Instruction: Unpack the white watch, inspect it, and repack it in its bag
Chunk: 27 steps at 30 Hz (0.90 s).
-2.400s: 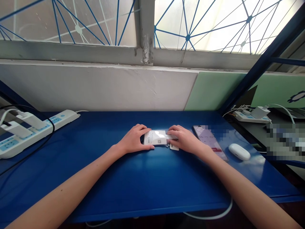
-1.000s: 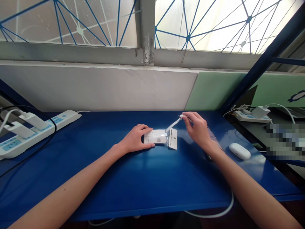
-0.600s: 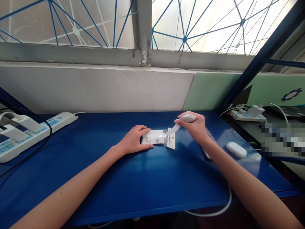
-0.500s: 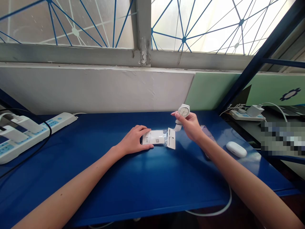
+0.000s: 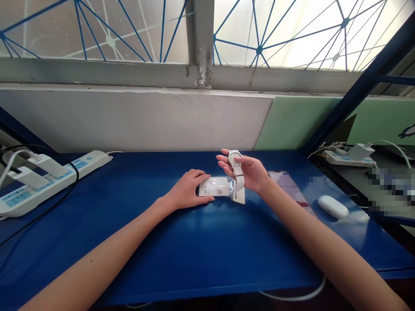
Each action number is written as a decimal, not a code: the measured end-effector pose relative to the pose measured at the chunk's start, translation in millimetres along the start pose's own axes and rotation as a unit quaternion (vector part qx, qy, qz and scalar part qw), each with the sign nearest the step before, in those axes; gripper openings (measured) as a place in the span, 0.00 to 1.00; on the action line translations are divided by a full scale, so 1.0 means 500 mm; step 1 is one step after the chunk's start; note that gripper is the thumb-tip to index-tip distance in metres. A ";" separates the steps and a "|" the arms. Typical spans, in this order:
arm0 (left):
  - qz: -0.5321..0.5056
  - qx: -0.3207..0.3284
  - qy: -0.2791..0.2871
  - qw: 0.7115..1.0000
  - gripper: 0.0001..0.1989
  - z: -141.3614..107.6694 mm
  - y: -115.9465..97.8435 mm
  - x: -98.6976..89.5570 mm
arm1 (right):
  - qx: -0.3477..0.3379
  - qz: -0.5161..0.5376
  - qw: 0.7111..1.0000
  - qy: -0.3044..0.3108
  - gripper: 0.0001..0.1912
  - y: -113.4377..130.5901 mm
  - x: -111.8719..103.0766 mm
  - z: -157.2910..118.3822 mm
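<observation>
My left hand (image 5: 185, 190) rests on the blue desk, its thumb and fingers around the left end of a white package (image 5: 218, 188) that lies flat. A barcode and a small square code show on that package, which has a clear plastic wrapper at its right end. Just above this end, my right hand (image 5: 255, 172) holds a white wristwatch (image 5: 238, 172) with a round dial, thumb pressed on it and the other fingers behind. The watch's strap hangs down in front of a pale card tag (image 5: 239, 198), hiding part of it.
A phone (image 5: 287, 185) with a lit screen lies partly under my right forearm. Right of it is a white earbud case (image 5: 333, 207). Along the left side runs a power strip (image 5: 74, 166) with chargers and a black cable. A wall and window stand behind the desk (image 5: 194, 250).
My right hand has turned and moved left with the watch, so the strap now hangs over the package's end. More of the phone shows. The left hand keeps its grip; the view has shifted slightly.
</observation>
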<state>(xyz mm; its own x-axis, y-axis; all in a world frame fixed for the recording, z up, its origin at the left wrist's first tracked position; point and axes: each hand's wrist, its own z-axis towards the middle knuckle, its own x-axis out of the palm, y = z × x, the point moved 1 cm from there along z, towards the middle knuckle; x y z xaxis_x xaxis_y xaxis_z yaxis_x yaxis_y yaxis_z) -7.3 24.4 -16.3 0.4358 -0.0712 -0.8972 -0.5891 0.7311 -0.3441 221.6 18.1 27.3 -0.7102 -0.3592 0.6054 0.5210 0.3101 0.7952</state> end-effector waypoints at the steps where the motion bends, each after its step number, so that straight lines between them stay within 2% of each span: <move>1: 0.003 0.001 0.002 1.000 0.35 0.000 0.001 0.000 | -0.004 0.006 1.000 -0.002 0.18 -0.005 -0.002 -0.003; 4: 0.008 0.006 0.008 1.000 0.37 0.000 -0.002 -0.002 | -0.029 0.012 1.000 -0.001 0.17 -0.014 -0.002 -0.007; 7: 0.001 0.015 -0.018 1.000 0.38 0.002 -0.024 -0.008 | -0.056 0.007 0.998 0.006 0.18 -0.011 0.008 -0.009; 8: -0.005 0.025 -0.027 0.999 0.36 0.003 -0.037 -0.010 | -0.065 0.007 0.998 0.010 0.18 -0.008 0.013 -0.010; 11: -0.061 0.036 -0.052 0.996 0.22 0.010 -0.085 -0.016 | -0.085 0.030 0.996 0.021 0.17 0.000 0.025 -0.014; 13: -0.141 0.027 -0.048 0.988 0.17 0.017 -0.121 -0.019 | -0.092 0.045 0.995 0.022 0.16 0.002 0.030 -0.015; 15: -0.249 0.008 -0.029 0.968 0.14 0.027 -0.153 -0.018 | -0.096 0.046 0.994 0.020 0.16 0.000 0.033 -0.014; 16: -0.312 -0.015 -0.015 0.950 0.13 0.033 -0.166 -0.017 | -0.099 0.042 0.994 0.020 0.15 -0.002 0.035 -0.014; 18: -0.448 -0.064 0.015 0.891 0.15 0.045 -0.186 -0.011 | -0.107 0.029 0.994 0.022 0.14 -0.007 0.036 -0.011; 19: -0.516 -0.092 0.025 0.851 0.15 0.051 -0.192 -0.007 | -0.114 0.021 0.993 0.023 0.14 -0.009 0.035 -0.009; 21: -0.643 -0.140 0.046 0.752 0.17 0.059 -0.198 0.004 | -0.124 0.001 0.992 0.024 0.14 -0.014 0.032 -0.004; 22: -0.692 -0.153 0.066 0.703 0.18 0.061 -0.199 0.011 | -0.126 -0.006 0.992 0.026 0.15 -0.016 0.029 -0.002; 24: -0.755 -0.176 0.088 0.625 0.19 0.060 -0.196 0.025 | -0.116 -0.016 0.993 0.032 0.17 -0.018 0.022 0.002; 25: -0.774 -0.186 0.094 0.597 0.19 0.058 -0.193 0.032 | -0.103 -0.020 0.994 0.036 0.18 -0.019 0.018 0.004; 27: -0.786 -0.195 0.103 0.577 0.18 0.053 -0.187 0.043 | -0.062 -0.030 0.997 0.047 0.20 -0.021 0.012 0.004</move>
<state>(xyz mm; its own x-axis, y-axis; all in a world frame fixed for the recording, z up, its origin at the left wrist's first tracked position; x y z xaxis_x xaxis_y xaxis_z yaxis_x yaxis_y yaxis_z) 75.1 -27.7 3.8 0.5737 -0.5474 0.6093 0.2994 -0.5523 -0.7780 210.9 14.7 22.6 -0.6971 -0.4567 0.5527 0.5379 0.1767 0.8243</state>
